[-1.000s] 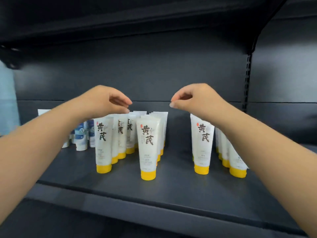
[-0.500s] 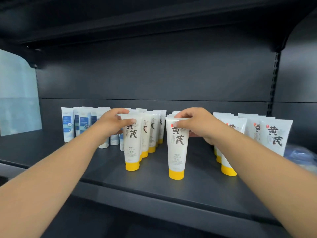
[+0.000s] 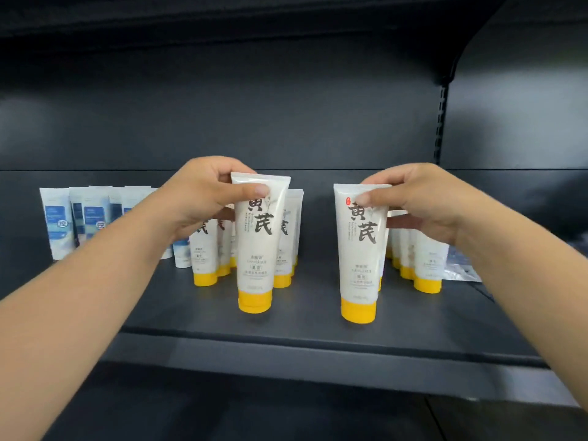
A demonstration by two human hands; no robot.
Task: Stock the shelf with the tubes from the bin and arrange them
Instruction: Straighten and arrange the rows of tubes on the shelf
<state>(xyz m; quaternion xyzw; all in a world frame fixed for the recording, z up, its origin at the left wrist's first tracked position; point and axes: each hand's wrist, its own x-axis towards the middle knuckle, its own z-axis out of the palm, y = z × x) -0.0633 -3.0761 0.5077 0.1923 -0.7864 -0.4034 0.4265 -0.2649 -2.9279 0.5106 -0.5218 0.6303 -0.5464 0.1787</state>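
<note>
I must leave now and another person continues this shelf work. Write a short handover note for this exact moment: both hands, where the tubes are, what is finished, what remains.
Left hand: pinches the top of the front-left yellow-capped tube, standing cap-down near the shelf front.
Right hand: grips the top of the front-right yellow-capped tube, also upright on its cap.
Tubes: rows of yellow-capped tubes stand behind each front tube; blue-label tubes stand at far left.
Done: many tubes already shelved.
Left: release both front tubes in line with their rows. The bin is out of view, so remaining stock is unknown.
</note>
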